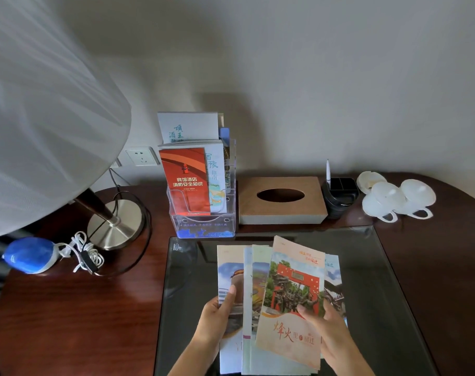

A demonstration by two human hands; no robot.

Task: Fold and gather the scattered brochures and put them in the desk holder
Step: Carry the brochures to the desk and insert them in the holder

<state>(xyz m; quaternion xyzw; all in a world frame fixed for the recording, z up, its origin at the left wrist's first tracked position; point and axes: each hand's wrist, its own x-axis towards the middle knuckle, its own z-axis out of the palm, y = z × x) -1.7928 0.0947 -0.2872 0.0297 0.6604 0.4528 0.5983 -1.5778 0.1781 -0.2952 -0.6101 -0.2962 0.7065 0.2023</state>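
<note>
So the fanned brochures (pixel 293 278) are pinched from both sides, thumbs on top, I'd guess to square them up into one stack. Left hand (pixel 220 314) grips the 9 o'clock edge, right hand (pixel 330 331) the 3 o'clock edge. Clear acrylic holder (pixel 203 226) sits at 11 o'clock, partly full.

Holder (pixel 202 202) between lamp (pixel 114 226), tissue box (pixel 281 200)

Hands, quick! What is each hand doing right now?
Left hand: holding the fanned brochures, thumb on top.
Right hand: holding the red-gate brochure at the front, thumb on its cover.
</note>
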